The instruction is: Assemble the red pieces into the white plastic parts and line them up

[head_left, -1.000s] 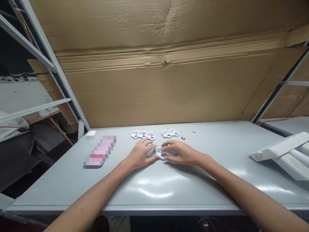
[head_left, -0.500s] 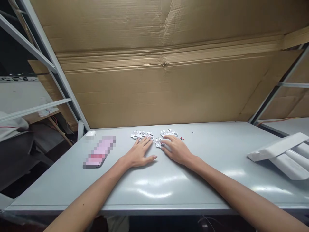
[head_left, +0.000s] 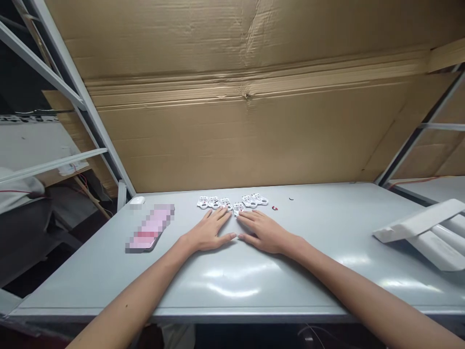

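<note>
A row of small plastic parts lies on the surface. The left hand and the right hand rest side by side just in front of the row. A blurred flat thing lies left of the hands. A tiny ring lies right of the row. Long packing pieces lie farther right. A big cardboard sheet stands behind the surface.

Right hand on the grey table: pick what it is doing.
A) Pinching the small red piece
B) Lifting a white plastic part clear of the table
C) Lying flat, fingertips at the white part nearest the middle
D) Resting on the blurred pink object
C. The right hand lies flat on the grey table, fingertips at the white plastic part.
</note>
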A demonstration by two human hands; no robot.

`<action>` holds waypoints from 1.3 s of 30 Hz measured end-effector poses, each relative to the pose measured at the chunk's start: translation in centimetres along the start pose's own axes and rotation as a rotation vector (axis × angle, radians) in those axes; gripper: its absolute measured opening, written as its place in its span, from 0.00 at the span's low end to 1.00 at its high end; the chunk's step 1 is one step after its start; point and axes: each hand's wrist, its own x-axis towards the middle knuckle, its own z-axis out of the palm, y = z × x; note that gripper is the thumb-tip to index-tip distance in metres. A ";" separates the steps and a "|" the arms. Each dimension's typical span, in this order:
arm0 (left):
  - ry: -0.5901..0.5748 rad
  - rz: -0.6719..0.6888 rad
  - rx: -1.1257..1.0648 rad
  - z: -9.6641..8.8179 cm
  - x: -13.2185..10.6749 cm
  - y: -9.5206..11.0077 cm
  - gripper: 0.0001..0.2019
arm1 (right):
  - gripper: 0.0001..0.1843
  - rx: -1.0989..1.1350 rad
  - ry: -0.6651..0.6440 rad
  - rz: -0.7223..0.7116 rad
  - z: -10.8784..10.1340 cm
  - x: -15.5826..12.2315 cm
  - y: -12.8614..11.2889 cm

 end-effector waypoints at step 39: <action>0.192 0.129 0.041 -0.2 -0.2 0.3 0.16 | 0.16 -0.095 0.022 0.276 -1.8 -0.3 3.1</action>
